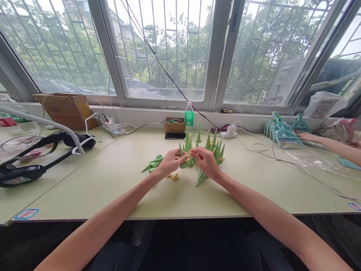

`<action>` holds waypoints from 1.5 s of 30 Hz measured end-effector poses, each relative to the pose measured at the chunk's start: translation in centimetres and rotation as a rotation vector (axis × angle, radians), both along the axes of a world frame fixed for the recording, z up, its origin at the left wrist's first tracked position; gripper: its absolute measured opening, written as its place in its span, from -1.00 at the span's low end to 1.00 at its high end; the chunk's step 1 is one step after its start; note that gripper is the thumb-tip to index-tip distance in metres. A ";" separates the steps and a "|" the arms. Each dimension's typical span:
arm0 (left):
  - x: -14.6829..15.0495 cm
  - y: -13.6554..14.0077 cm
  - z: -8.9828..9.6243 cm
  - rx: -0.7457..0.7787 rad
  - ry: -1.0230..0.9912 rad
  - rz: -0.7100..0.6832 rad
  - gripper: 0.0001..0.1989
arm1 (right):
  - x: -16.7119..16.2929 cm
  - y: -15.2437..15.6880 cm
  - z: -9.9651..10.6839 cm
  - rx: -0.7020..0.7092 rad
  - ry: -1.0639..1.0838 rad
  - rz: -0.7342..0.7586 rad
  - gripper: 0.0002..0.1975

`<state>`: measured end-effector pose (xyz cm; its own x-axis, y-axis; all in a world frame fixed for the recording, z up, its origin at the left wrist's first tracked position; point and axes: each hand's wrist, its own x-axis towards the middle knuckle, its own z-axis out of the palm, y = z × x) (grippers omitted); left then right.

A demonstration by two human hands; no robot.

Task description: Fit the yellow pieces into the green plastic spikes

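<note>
My left hand (170,161) is closed around a green pointed cone (181,149), tip upward, just above the table. Fingers of my right hand (207,161) pinch together beside it, at a small yellow piece (188,159) by the cone; its exact shape is too small to make out. Behind both hands several green cones (199,136) stand upright, some with yellow pieces on them. More cones (154,164) lie on their sides left of my left hand, and others (202,180) below my right hand. A few loose yellow pieces (173,176) lie in front of my left hand.
A green-labelled bottle (189,114), small cardboard box (175,126) and dark phone (175,136) stand behind the cones. Left are a black headset (31,171) and large carton (66,109). At right, a co-worker's hand (307,137) touches teal hangers (283,131). Cables (262,148) cross the table.
</note>
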<state>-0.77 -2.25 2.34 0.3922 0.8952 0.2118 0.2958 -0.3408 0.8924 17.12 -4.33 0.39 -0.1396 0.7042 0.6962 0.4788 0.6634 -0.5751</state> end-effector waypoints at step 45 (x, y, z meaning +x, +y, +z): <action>0.1 -0.1 0.4 0.018 -0.122 0.103 -0.72 | -0.5 0.2 -0.7 -0.007 -0.017 0.035 -0.78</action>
<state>-0.66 -2.35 2.71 0.2693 0.9250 0.2682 0.2200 -0.3302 0.9179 16.65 -4.12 -0.29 -0.1757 0.7033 0.6888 0.4655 0.6759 -0.5714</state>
